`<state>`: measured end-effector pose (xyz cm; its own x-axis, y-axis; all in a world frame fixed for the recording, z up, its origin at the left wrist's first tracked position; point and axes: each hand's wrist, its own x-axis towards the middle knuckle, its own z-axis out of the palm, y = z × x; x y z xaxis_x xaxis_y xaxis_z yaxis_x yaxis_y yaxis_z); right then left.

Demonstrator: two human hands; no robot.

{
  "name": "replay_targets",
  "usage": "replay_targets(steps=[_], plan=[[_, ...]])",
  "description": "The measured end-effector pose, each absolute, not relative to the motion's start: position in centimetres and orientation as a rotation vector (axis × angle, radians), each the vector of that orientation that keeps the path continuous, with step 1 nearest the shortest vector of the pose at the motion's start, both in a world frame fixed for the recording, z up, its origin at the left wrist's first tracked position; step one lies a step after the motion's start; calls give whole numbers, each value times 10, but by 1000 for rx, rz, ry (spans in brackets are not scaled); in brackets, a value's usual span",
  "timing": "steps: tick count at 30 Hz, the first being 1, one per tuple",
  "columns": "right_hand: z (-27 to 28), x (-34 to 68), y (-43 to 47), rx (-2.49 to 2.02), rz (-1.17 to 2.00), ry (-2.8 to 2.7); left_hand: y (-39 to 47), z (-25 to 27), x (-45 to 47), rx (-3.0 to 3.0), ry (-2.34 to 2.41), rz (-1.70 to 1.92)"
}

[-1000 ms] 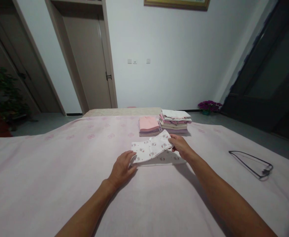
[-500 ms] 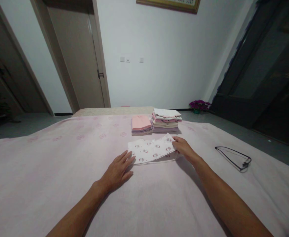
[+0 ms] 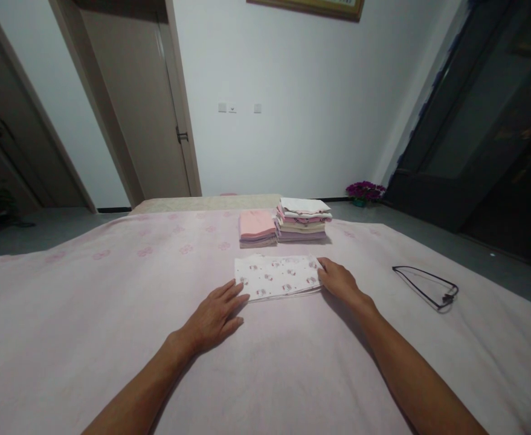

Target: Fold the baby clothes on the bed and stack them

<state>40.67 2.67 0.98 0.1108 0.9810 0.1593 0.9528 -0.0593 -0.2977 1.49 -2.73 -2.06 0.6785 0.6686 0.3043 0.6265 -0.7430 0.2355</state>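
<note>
Currently the folded white cloth (image 3: pixel 274 278), printed with small grey-and-red figures, lies in a long strip on the pale pink bedsheet (image 3: pixel 256 374), its long side running left to right between the person's two hands. The left hand (image 3: pixel 214 315) is open and palm down, fingers spread and thumb apart, with the fingertips resting on the cloth's near left corner; it grasps nothing. At the opposite end, the right hand (image 3: pixel 340 280) is partly curled, its fingers closed on the right edge of the cloth, though the thumb is hidden. Along the near edge the layers part slightly toward the right hand. Just beyond the cloth stand two neat piles of folded fabric side by side: a low pile (image 3: pixel 257 226), salmon pink above and lilac below, and a taller pile (image 3: pixel 302 221) to its right with a white piece on top and pink, cream and lilac layers beneath. Off to the right, well apart from the right hand, lies what looks like a pair of black-framed eyeglasses (image 3: pixel 447 298). Farther back, purple flowers (image 3: pixel 365 190) stand on the grey floor near the white wall (image 3: pixel 301 115).
</note>
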Motion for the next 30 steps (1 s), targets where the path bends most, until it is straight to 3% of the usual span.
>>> replay_targets(steps=[11, 22, 26, 30], plan=[[15, 406, 18, -2172, 107, -1896, -27, -20, 15, 2761, 1071, 564], [3, 399, 8, -2158, -296, -1922, -22, -25, 18, 2547, 1189, 748], [-2, 414, 19, -2267, 2, -1670, -2, -20, 27, 2157, 1580, 840], [-2, 423, 32, -2286, 234, -1572, 30, -7, 42, 1888, 1893, 586]])
